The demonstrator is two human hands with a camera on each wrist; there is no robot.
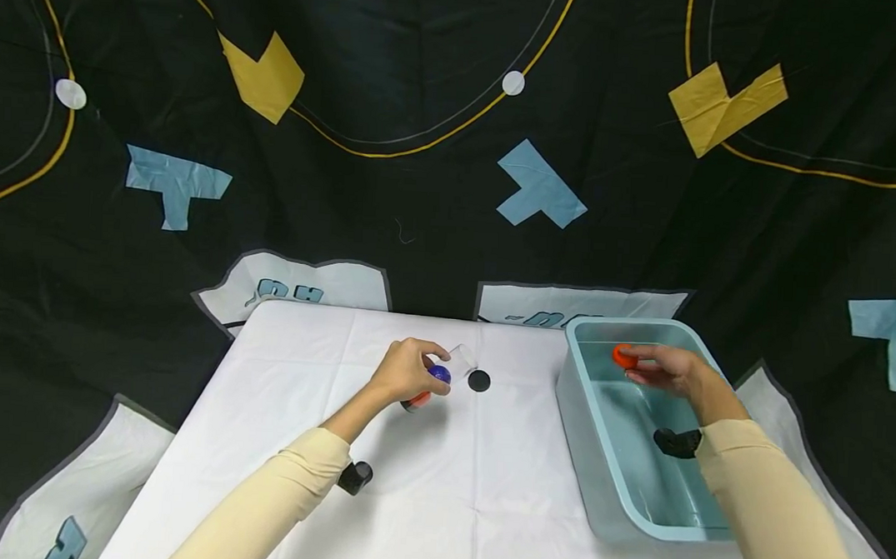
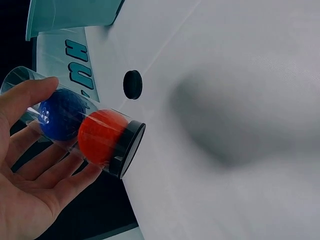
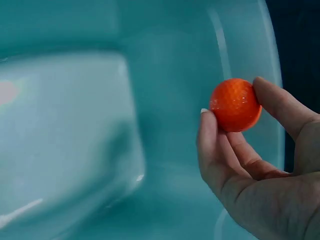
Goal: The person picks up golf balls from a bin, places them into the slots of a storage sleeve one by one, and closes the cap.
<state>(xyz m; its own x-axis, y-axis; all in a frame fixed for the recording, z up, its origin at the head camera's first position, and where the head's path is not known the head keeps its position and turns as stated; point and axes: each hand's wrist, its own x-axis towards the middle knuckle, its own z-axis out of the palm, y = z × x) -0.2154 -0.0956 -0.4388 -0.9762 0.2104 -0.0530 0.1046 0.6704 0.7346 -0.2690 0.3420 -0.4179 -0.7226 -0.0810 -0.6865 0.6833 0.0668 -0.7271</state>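
Plainly, everything turns on how the orange ball point(image 3: 235, 105) lies from the clear tube point(image 2: 90, 105). In the head view the ball is at about 3 o'clock from the tube's uncapped end and well apart from it, so the tube lies at roughly 9 o'clock from the right hand point(image 1: 665, 371). That hand pinches the ball between thumb and fingertips, inside the blue tub point(image 1: 591, 444), towards its 12 o'clock end.

The left hand point(image 1: 410, 371) is the nearer one to the tube, since it grips it, thumb and fingers curled round the wall, above the desk point(image 1: 523, 458). The tube's long axis runs from between 7 and 8 o'clock, at the black end cap point(image 2: 131, 150), to between 1 and 2 o'clock, where the mouth seems uncovered. So the mouth points off to the far side rather than straight at the ball; how steeply it tilts I cannot tell.

Inside, a red-orange ball point(image 2: 100, 136) sits next to the end cap, with a blue ball point(image 2: 62, 115) just beside it, nearer the mouth. A loose black lid point(image 1: 479, 381) lies on the desk at about 5 o'clock from the mouth, near it.
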